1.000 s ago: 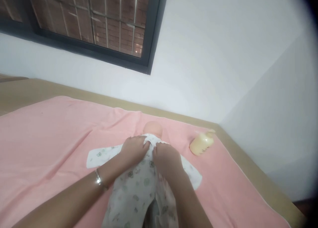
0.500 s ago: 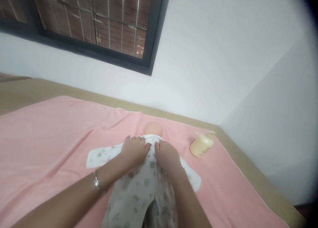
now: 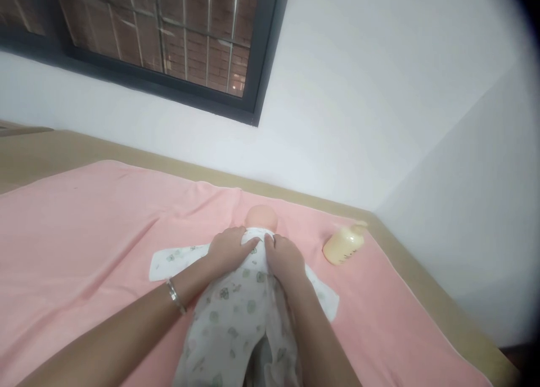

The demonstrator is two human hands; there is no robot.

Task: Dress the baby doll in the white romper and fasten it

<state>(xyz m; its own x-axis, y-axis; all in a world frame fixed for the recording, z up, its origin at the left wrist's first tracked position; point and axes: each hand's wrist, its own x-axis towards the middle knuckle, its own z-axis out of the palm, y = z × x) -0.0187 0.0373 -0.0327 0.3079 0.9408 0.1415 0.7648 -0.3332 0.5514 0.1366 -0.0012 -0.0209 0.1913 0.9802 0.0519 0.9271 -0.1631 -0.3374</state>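
Note:
A baby doll (image 3: 261, 216) lies on its back on a pink towel (image 3: 84, 229), dressed in a white romper with small green prints (image 3: 236, 319). Only the top of its head shows beyond my hands. My left hand (image 3: 230, 249) rests on the doll's chest near the collar, fingers curled and pinching the romper fabric. A metal bangle (image 3: 175, 296) sits on that wrist. My right hand (image 3: 284, 257) lies beside it on the chest, fingers closed on the romper's other front edge. The two hands nearly touch at the neckline.
A pale yellow pump bottle (image 3: 343, 245) lies on its side on the towel, right of the doll. The towel covers a tan surface (image 3: 426, 286) set into a white-walled corner. A dark-framed barred window (image 3: 169, 44) is above left.
Both hands slid a little toward the doll's neck and drew closer together, pulling the romper's front edges up under the chin. The bottle stayed put.

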